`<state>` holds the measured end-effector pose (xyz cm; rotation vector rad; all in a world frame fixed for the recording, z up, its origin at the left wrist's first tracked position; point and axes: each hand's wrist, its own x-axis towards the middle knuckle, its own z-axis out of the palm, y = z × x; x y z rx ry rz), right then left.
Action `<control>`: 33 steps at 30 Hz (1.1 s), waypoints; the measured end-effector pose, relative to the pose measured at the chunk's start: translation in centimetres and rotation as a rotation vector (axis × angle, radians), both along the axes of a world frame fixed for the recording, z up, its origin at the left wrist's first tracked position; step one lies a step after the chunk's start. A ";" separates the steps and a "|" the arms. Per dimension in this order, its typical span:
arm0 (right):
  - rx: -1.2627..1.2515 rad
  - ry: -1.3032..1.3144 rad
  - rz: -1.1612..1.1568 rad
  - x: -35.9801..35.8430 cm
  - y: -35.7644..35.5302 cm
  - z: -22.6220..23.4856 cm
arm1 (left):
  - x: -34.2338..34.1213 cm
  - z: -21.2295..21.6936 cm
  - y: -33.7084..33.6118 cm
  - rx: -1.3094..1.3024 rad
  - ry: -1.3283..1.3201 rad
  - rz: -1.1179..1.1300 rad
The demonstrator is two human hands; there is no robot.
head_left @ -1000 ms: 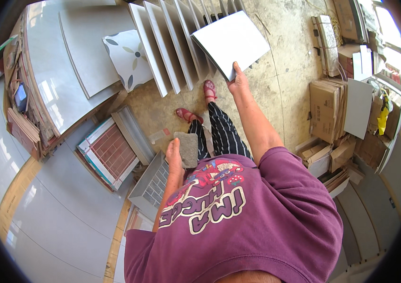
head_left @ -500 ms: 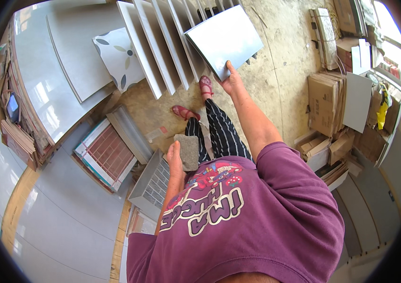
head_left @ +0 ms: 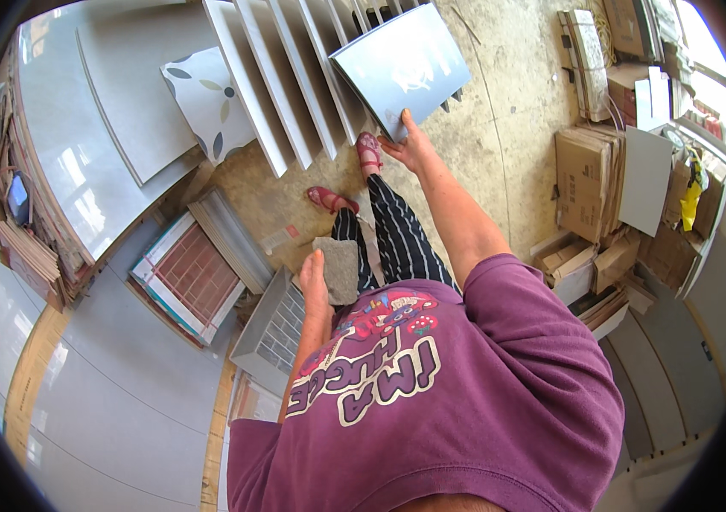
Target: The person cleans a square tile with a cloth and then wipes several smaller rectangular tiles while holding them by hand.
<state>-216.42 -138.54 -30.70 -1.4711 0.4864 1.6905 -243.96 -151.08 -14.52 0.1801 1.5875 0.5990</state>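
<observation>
- Right hand [head_left: 412, 147] grips the lower edge of a grey tile [head_left: 401, 68], held tilted above the tile row [head_left: 286, 77].
- Left hand [head_left: 316, 282] closes on a grey cloth [head_left: 340, 269] beside the thigh.

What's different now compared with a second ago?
The right hand has tilted the grey tile it holds from nearly flat to steeper, bringing it closer to the row of tiles standing on edge. The left hand still holds the grey pad by the leg.
</observation>
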 end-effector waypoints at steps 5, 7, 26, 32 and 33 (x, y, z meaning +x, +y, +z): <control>0.009 -0.056 0.053 -0.1 0.1 1.1 | 0.7 1.0 0.8 -0.011 0.010 0.002; 0.005 -0.050 0.078 0.1 0.1 1.3 | 0.7 0.9 0.7 -0.014 0.014 0.000; -0.036 0.013 0.301 1.1 -4.6 3.6 | 0.4 2.4 1.2 0.057 0.025 0.037; -0.136 -0.129 1.243 1.5 -7.7 3.0 | -0.3 1.6 1.3 0.099 0.007 0.069; -0.103 -0.092 1.300 1.2 -7.3 3.5 | -0.3 1.7 1.6 0.113 0.014 0.068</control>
